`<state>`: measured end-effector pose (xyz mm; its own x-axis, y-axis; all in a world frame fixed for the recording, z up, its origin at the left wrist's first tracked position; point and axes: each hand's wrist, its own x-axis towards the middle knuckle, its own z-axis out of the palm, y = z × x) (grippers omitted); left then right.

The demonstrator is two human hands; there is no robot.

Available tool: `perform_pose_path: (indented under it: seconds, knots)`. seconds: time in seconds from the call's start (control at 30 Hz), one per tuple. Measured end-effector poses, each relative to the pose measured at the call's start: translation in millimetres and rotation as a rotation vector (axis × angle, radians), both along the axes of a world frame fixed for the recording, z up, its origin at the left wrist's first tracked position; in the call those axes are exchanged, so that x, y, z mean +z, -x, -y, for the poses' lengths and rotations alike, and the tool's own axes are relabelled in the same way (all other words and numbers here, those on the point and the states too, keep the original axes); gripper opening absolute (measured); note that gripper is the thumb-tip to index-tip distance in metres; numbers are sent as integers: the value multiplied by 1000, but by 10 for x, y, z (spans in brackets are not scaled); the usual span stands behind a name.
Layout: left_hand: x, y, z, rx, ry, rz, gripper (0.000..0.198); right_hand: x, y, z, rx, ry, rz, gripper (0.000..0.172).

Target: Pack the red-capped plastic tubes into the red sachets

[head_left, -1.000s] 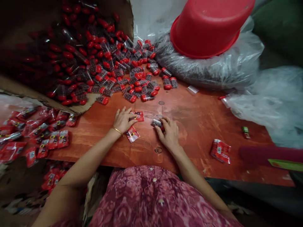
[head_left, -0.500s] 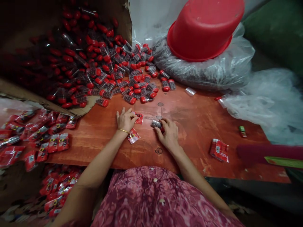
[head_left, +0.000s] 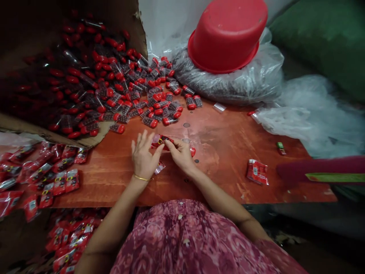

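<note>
A small red printed plastic packet point(head_left: 159, 141) is between my two hands above the table. My left hand point(head_left: 143, 155), with a thin gold bangle at the wrist, has its thumb at the packet's lower edge; its fingers are stretched out along the packet's left side. My right hand point(head_left: 180, 155) pinches the packet's right side with thumb and forefinger. The red end of a capped container point(head_left: 193, 152) shows beyond my right knuckles; whether the palm holds it is hidden. Another printed packet point(head_left: 160, 167) lies below, partly covered by my left hand.
Red-capped clear containers point(head_left: 119, 118) spill from a cardboard box point(head_left: 98, 140) at the left. Filled red packets point(head_left: 59, 183) lie at the left edge. An upturned red tub point(head_left: 228, 42) rests on a plastic sack point(head_left: 225, 86). At right lies a red packet point(head_left: 256, 172).
My right hand has moved left to meet my left hand at the packet. The packet is now between both hands. The whole view has shifted a little.
</note>
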<state>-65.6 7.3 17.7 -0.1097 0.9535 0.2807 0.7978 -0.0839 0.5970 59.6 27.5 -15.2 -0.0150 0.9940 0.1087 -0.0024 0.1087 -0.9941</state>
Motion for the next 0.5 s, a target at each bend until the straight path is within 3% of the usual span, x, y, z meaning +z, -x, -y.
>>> perform_pose_path:
  seconds: [0.07,0.17,0.27,0.33,0.5]
  knots:
    - [-4,9,79,65,156,181,38,19,-14,76,-73,-28,21,29]
    - [-61,-69,211,54,422,640,42,22,-18,211,-87,-100,75,30]
    - [-107,-239,330,102,385,1149,41,-17,13,295,-94,-149,128,41]
    - [-110,-335,372,151,411,1378,39,-42,26,313,-116,-169,157,42]
    - [-92,-353,301,291,492,1612,35,-30,-75,273,-68,-232,375,38]
